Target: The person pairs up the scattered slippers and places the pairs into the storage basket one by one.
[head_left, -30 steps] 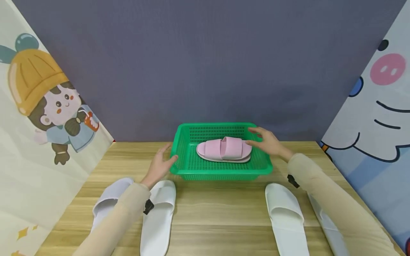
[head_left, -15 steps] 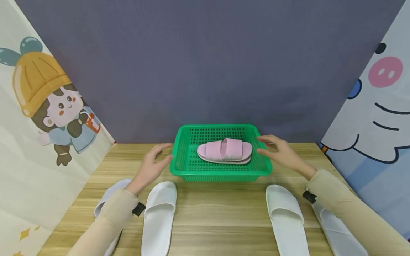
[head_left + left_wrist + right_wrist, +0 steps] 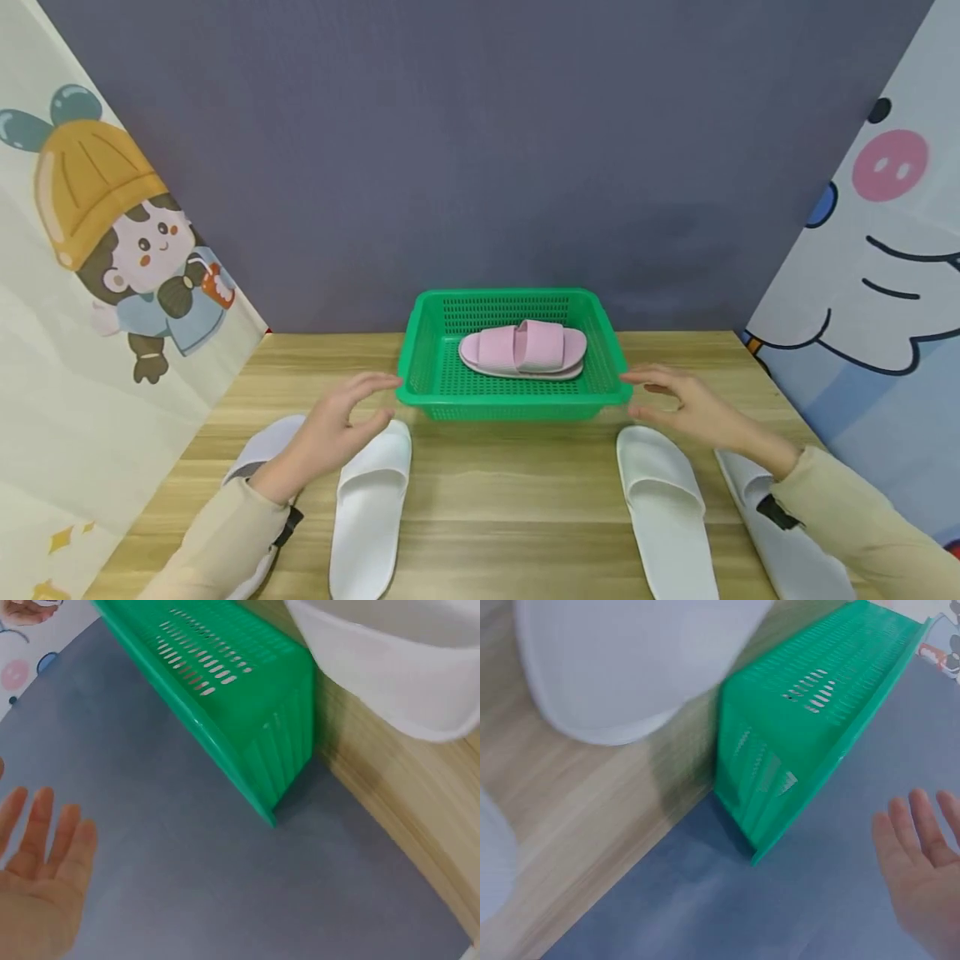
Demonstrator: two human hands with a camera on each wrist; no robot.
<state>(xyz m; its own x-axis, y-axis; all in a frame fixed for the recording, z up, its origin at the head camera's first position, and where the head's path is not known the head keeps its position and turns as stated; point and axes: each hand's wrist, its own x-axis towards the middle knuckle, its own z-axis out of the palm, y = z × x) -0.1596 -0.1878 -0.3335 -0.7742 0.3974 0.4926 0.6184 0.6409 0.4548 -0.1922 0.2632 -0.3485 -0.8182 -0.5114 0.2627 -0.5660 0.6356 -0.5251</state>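
A pair of pink slippers (image 3: 498, 348), one stacked on the other, lies in a green perforated plastic basket (image 3: 517, 400). My left hand (image 3: 330, 433) is at the basket's near left corner, fingers extended and holding nothing. Opposite it, my right hand (image 3: 693, 408) hovers by the near right corner, also holding nothing. Whether fingertips touch the rim is hard to tell in the head view. In the left wrist view, the left hand (image 3: 45, 877) appears apart from the basket (image 3: 262, 712). The right wrist view likewise shows the right hand (image 3: 922, 870) beside the basket (image 3: 780, 750) with a gap.
White slippers lie in front of the basket, one at left (image 3: 367, 533) and one at right (image 3: 671, 525). Farther out are a pale lavender slipper (image 3: 266, 442) and another pale slipper (image 3: 795, 542), both partly under my arms. A dark grey wall (image 3: 480, 167) stands behind the wooden table (image 3: 517, 517).
Both hands have drawn back from over the basket's sides, moving outward and toward me. The basket and pink slippers have stayed in place; the view shifts slightly.
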